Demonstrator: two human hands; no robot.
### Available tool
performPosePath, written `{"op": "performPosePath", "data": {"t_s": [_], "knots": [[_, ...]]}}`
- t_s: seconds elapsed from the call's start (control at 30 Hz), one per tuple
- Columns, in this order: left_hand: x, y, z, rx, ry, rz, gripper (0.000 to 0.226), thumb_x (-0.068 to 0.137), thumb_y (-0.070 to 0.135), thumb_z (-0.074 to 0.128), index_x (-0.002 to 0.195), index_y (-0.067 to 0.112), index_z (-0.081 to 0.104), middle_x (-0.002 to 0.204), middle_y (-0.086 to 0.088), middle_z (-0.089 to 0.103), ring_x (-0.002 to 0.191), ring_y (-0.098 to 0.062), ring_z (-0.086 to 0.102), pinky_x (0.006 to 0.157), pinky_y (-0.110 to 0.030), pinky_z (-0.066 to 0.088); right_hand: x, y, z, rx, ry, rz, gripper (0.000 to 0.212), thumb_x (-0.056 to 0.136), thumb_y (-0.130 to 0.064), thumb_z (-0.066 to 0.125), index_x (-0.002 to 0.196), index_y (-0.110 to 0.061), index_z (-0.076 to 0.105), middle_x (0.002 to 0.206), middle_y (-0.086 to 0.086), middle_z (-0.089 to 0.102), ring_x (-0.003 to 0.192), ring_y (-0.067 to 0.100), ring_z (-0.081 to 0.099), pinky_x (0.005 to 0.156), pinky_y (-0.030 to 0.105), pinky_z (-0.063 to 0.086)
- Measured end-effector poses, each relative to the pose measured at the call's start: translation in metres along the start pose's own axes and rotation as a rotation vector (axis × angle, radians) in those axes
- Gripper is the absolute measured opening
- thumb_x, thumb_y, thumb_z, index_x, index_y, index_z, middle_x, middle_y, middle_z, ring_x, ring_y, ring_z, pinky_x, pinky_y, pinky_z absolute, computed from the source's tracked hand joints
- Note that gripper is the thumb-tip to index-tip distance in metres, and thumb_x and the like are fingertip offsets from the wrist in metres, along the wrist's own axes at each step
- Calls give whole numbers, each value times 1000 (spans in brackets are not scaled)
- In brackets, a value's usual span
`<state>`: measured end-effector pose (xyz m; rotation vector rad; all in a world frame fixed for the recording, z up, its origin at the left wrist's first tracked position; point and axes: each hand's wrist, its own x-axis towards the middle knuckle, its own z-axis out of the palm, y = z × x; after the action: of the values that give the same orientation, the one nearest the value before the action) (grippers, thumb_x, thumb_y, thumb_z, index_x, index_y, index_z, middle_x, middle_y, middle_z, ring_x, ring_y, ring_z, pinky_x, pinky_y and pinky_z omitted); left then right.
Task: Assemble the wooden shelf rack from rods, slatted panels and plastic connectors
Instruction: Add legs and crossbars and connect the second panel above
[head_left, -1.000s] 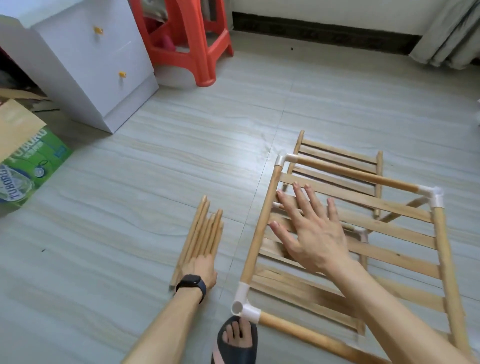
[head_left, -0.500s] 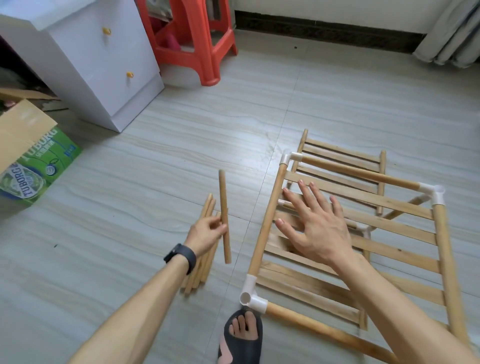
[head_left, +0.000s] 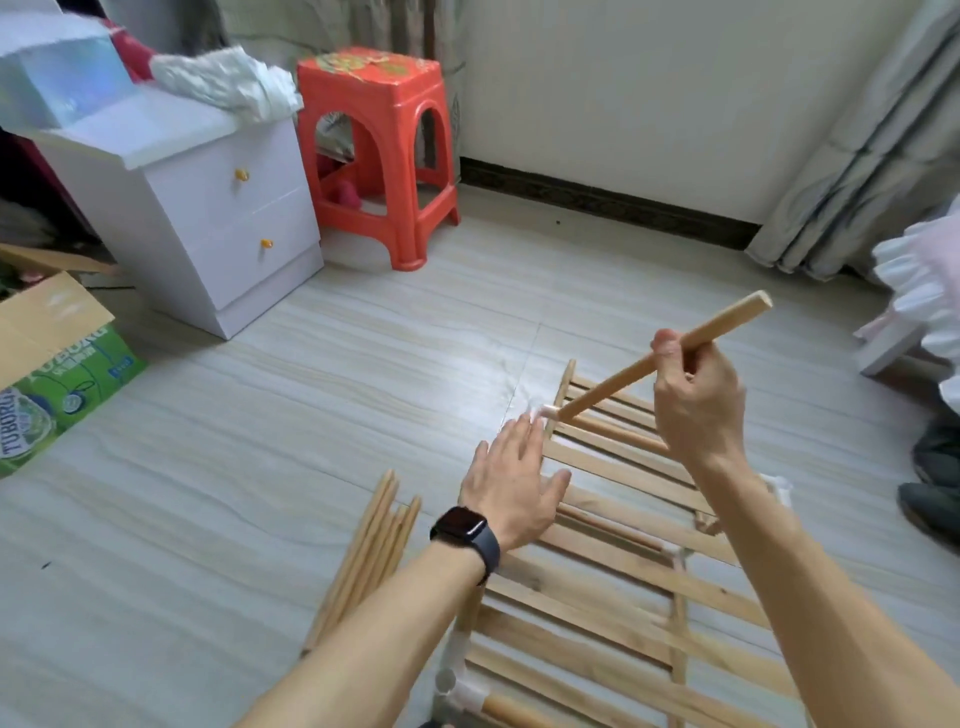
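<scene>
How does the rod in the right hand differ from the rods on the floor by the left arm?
The held rod is single, tilted upward, gripped by the right hand, its lower end at a white connector. The floor rods lie flat, bunched, untouched. All are light wood.

loose rods left of rack | stool right of cabinet

Both forearms reach forward from the lower edge. The left grip is stretched out palm down, its fingers straight and thumb spread. The right grip is raised higher, fingers curled round a rod.
</scene>
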<state>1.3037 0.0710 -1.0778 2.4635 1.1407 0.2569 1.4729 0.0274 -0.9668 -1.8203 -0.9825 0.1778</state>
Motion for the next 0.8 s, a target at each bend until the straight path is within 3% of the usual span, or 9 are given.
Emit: {"op": "performPosePath", "data": {"t_s": [0.07, 0.13, 0.2, 0.33, 0.53, 0.67, 0.8], "knots": [[-2, -2, 26, 152, -126, -18, 77, 100, 64, 17, 158, 22, -11, 161, 1, -30, 152, -18, -16, 124, -49, -1, 5, 7, 0, 1, 43, 9, 42, 103, -49, 44, 94, -11, 61, 65, 2, 58, 53, 17, 54, 52, 32, 46], [-2, -3, 38, 249, -127, -24, 80, 97, 70, 6, 156, 21, -17, 156, -2, -40, 148, -19, -28, 122, -48, -10, 5, 14, 7, 6, 43, 7, 40, 104, -48, 43, 93, -12, 58, 67, 7, 59, 55, 21, 56, 53, 34, 48], [-1, -3, 42, 320, -143, -19, 79, 97, 69, 3, 154, 19, -20, 155, -5, -41, 145, -19, -34, 121, -48, -14, 3, 19, 16, 18, 41, -3, 39, 104, -44, 44, 95, -9, 57, 67, 6, 56, 56, 21, 54, 52, 30, 45], [-1, 1, 42, 347, -160, -26, 78, 97, 66, 2, 154, 18, -21, 154, -6, -42, 143, -19, -37, 121, -48, -14, 10, 22, 33, 36, 5, 14, 39, 103, -48, 43, 96, -12, 56, 69, 7, 59, 60, 27, 58, 57, 40, 49], [0, 1, 43, 333, -178, -32, 78, 97, 66, 0, 154, 18, -21, 154, -6, -42, 144, -20, -36, 122, -48, -11, 24, 27, 50, -104, -108, -88, 37, 105, -43, 43, 94, -9, 55, 64, -2, 55, 53, 16, 54, 56, 42, 49], [1, 1, 43, 337, -175, -27, 79, 96, 66, 0, 155, 17, -18, 156, -7, -39, 145, -20, -33, 123, -48, -7, 36, 15, 62, -230, -236, -228, 34, 103, -44, 45, 95, -12, 56, 73, 3, 63, 65, 27, 63, 64, 51, 54], [-2, 0, 45, 323, -141, -40, 79, 98, 66, 7, 156, 17, -16, 158, -5, -36, 147, -19, -30, 124, -46, -7, 43, 2, 87, -279, -300, -263, 30, 102, -43, 44, 94, -14, 49, 71, 3, 60, 65, 29, 60, 65, 49, 52]]}}
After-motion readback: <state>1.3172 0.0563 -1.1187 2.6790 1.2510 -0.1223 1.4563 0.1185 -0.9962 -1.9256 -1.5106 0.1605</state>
